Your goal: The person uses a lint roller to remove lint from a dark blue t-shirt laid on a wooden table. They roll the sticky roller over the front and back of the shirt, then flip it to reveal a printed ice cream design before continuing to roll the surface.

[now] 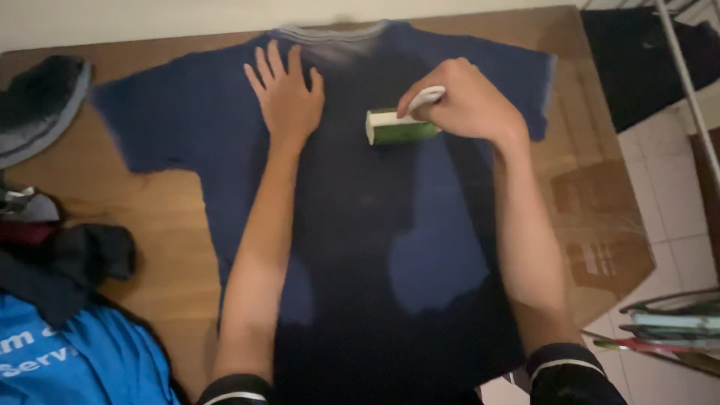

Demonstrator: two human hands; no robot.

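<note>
Right hand (469, 105) clamped round a lint roller (397, 126) lying on the chest of a navy T-shirt (360, 225) spread over a wooden table (150, 217); left hand (287, 94) flat, fingers splayed, beside it.

A T-shirt (360, 225) lies spread flat on the table (165, 217), collar away from me. My left hand (286, 94) rests on its chest; just to the right, my right hand (469, 101) holds a lint roller (397, 127) against the cloth. A heap of clothes (60, 300) lies at the table's left.
</note>
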